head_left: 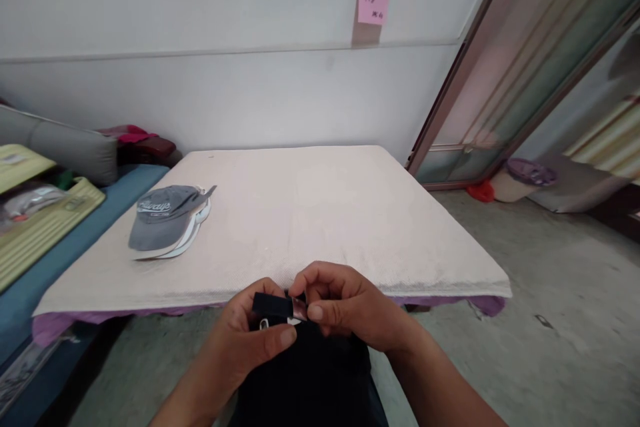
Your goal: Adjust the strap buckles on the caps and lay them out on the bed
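Note:
A small dark, box-like object (273, 305) is held just in front of the table's near edge, above my dark clothing. My left hand (250, 333) grips it, thumb below and fingers behind. My right hand (345, 303) pinches its right end, where a small shiny reddish part (299, 309) shows between the two hands. A bit of white and a small metal ring-like piece show under the dark object. What exactly the object is, I cannot make out. A grey cap (167, 213) with white lettering lies on lighter caps at the table's left side.
The table (320, 213) has a pale cloth over a purple one. At left are a grey cushion (60, 143) and a yellow-green container (50, 227) on a blue surface. A pink note (373, 5) is taped to the wall. A bin (520, 180) stands at right.

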